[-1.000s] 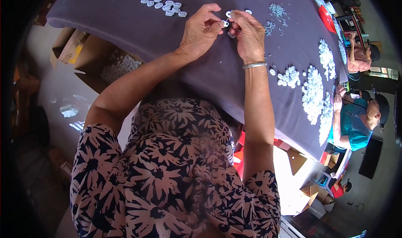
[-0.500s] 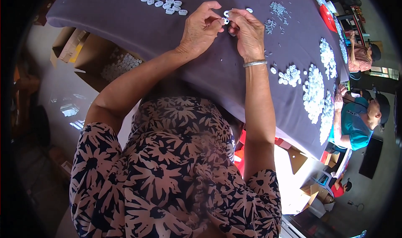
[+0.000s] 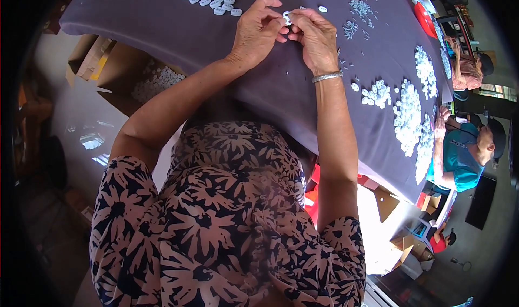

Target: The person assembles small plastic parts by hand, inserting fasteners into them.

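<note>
Over the cloth-covered table, my left hand (image 3: 255, 32) and my right hand (image 3: 318, 41) meet fingertip to fingertip. Pinched between them is a small white plastic piece (image 3: 287, 17) with dark holes; fingers cover part of it. A lone white oval piece (image 3: 323, 8) lies just beyond my right hand. To the left of my left hand sits a loose group of similar white oval pieces (image 3: 218, 4) with dark marks. Small grey pins (image 3: 350, 29) are scattered right of my right hand.
A small heap of white pieces (image 3: 377, 94) and a larger heap (image 3: 408, 118) cover the table's right side. Below the left edge, an open cardboard box (image 3: 116, 64) holds more. A red container (image 3: 425, 20) stands far right. A person in teal (image 3: 459, 155) sits across the right side.
Both hands have shifted slightly left and closer together. The white parts, seen one above the other at the fingertips before, now show as one piece between them.
</note>
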Demonstrator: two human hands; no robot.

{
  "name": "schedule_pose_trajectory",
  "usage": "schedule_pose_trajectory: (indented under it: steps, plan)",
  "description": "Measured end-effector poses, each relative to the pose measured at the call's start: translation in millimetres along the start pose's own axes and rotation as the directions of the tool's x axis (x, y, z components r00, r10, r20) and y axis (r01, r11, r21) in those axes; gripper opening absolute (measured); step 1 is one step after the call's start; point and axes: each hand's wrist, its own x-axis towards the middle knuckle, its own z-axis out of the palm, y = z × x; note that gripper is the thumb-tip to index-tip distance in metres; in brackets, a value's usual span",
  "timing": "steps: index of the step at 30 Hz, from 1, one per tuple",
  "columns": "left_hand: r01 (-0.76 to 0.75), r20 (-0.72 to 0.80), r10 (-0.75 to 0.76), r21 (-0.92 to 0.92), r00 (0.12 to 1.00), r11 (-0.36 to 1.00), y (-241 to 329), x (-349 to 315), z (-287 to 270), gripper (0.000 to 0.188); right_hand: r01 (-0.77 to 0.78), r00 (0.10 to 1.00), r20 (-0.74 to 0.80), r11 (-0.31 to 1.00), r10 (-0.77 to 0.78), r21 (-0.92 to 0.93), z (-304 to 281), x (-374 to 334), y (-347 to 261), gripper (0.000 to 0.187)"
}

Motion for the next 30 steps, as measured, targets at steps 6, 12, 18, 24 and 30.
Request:
schedule_pose_trajectory:
  steps: [6,12,18,24,30]
  plan:
    - [-0.008,0.008,0.008,-0.052,1.000,0.999,-4,3,-1,0.026,-0.030,0.999,0.012,0.998,0.030,0.063,-2,2,3,0.007]
    - [0.024,-0.011,-0.024,-0.071,1.000,0.997,-5,4,-2,0.025,-0.005,1.000,0.023,0.997,0.003,0.071,-3,3,4,0.007]
    - [0.064,0.090,-0.050,-0.152,0.995,0.986,-26,8,-9,0.021,-0.035,0.999,0.033,0.999,0.034,0.027,-5,4,2,0.007]
    - [0.172,0.138,-0.144,-0.218,0.980,0.961,-23,13,-9,0.021,-0.029,0.999,0.027,0.999,0.028,0.041,-8,4,4,0.009]
    - [0.193,0.212,-0.138,-0.271,0.968,0.943,-11,12,-11,0.019,-0.033,0.999,0.029,0.999,0.032,0.029,-8,3,4,0.009]
